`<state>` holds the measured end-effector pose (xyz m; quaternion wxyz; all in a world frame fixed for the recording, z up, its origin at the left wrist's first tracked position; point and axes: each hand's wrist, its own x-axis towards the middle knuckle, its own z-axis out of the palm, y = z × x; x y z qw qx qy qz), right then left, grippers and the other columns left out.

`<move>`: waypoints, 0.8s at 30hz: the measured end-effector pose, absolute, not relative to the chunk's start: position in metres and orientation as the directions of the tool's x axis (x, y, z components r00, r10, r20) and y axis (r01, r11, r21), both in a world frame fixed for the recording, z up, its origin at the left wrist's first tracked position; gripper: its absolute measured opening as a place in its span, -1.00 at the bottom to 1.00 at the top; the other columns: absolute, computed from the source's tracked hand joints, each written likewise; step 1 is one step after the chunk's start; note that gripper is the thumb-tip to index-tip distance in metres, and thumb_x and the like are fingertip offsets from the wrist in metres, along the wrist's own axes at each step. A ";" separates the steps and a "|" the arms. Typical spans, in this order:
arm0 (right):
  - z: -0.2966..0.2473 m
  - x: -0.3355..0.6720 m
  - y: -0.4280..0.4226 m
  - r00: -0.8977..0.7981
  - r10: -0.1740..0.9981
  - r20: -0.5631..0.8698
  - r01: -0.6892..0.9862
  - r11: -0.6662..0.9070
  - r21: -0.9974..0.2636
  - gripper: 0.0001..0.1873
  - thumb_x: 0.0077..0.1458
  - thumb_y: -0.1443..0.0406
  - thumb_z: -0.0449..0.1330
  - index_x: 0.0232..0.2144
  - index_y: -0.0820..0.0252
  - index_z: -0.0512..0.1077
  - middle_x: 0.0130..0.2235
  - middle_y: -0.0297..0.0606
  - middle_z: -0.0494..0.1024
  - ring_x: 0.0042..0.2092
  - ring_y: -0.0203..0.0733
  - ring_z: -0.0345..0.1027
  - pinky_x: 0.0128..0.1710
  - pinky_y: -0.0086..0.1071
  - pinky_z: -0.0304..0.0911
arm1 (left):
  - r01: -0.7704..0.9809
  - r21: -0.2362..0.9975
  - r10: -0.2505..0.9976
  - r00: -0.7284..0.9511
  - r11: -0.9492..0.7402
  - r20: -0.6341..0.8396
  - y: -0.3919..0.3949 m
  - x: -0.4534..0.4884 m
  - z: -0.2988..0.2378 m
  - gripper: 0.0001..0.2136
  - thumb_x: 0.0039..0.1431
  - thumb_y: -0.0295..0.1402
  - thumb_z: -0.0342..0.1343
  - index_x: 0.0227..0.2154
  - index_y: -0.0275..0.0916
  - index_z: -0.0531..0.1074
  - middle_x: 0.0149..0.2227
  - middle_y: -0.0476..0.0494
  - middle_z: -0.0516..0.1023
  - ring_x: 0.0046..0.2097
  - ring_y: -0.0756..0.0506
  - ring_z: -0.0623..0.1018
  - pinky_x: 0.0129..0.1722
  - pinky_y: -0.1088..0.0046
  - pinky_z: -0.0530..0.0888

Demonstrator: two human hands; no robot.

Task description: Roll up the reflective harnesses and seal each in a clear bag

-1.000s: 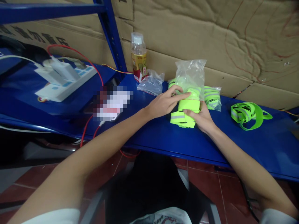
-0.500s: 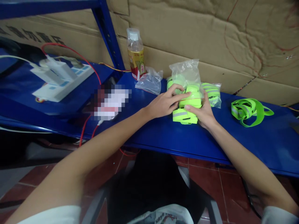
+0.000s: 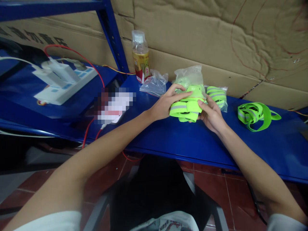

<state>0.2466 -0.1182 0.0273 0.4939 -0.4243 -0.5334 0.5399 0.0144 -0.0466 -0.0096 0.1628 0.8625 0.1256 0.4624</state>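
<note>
The right hand (image 3: 213, 115) has its thumb pressed to the near right side of one fluorescent yellow-green reflective strap bundle (image 3: 187, 109), its other fingers curled behind and beneath, clamped on it. The left hand (image 3: 164, 101) lies along the bundle's left side, index and middle fingers a little apart, the index reaching across one clear plastic bag (image 3: 189, 75). Its thumb is hidden, so whether those fingers grip cannot be told. The bag covers the bundle's far end; the near folds, with a silver stripe, stick out between the two hands.

Just beyond the right fingers sits one bagged reflective strap (image 3: 218, 95). Farther to their right lies one loose coil of strap (image 3: 254, 116), a loop trailing from it.

Beyond the left fingers lies one flattened clear bag (image 3: 154, 84), and past it stands one capped drink bottle (image 3: 141, 61). Well to their left are one blurred-out phone-like object (image 3: 115, 107) and one white power strip (image 3: 66, 86) bearing at least two charging adapters (image 3: 64, 72). All rest on blue shelving (image 3: 154, 138).
</note>
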 end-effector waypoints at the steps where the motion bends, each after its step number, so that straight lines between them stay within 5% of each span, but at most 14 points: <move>1: 0.028 0.248 -0.118 -0.159 0.986 0.055 -0.064 0.046 -0.997 -0.15 0.04 -0.09 0.49 0.30 -0.10 0.34 0.12 -0.18 0.66 0.07 0.15 0.61 -0.18 0.02 0.70 | 0.072 0.406 0.377 0.544 -0.911 0.749 -0.047 0.014 -0.009 -0.52 0.51 -0.11 0.08 0.42 0.14 0.31 0.27 -0.22 0.31 0.07 -0.14 0.59 0.19 0.08 0.59; 8: 0.025 0.252 -0.115 -0.150 0.989 0.011 -0.033 0.006 -0.999 -0.10 0.03 -0.08 0.50 0.35 -0.24 0.31 0.23 -0.29 0.62 0.13 0.13 0.60 -0.05 0.09 0.68 | 0.043 0.446 0.383 0.591 -0.894 0.710 -0.051 0.014 -0.004 -0.46 0.46 -0.14 0.14 0.45 0.10 0.28 0.39 -0.28 0.30 0.41 -0.31 0.42 0.36 -0.04 0.49; 14: 0.021 0.257 -0.108 -0.042 0.999 0.018 -0.070 0.015 -0.997 -0.26 -0.03 -0.11 0.54 0.16 -0.15 0.48 0.18 -0.29 0.66 0.16 0.14 0.60 0.00 0.11 0.67 | 0.003 0.415 0.327 0.622 -0.910 0.711 -0.064 0.025 -0.002 -0.12 0.23 -0.19 0.37 0.53 0.00 0.08 0.52 -0.37 0.12 0.57 -0.44 0.14 0.48 -0.25 0.25; 19: 0.017 0.253 -0.110 -0.004 1.000 0.006 -0.092 0.006 -0.996 -0.46 -0.04 -0.10 0.55 -0.10 -0.02 0.59 0.05 -0.25 0.73 0.13 0.11 0.62 0.04 0.07 0.66 | 0.030 0.425 0.369 0.556 -0.905 0.745 -0.063 0.023 -0.006 -0.21 0.21 -0.10 0.43 0.45 0.03 0.26 0.48 -0.33 0.22 0.50 -0.41 0.31 0.44 -0.22 0.34; 24: 0.017 0.251 -0.112 0.025 1.000 0.019 -0.063 0.021 -0.998 -0.53 0.02 -0.11 0.52 -0.15 -0.01 0.62 -0.01 -0.23 0.75 0.09 0.09 0.65 0.04 0.04 0.65 | 0.008 0.428 0.366 0.533 -0.904 0.763 -0.061 0.023 -0.008 -0.28 0.25 -0.02 0.38 0.43 0.08 0.32 0.43 -0.31 0.29 0.44 -0.36 0.39 0.40 -0.14 0.42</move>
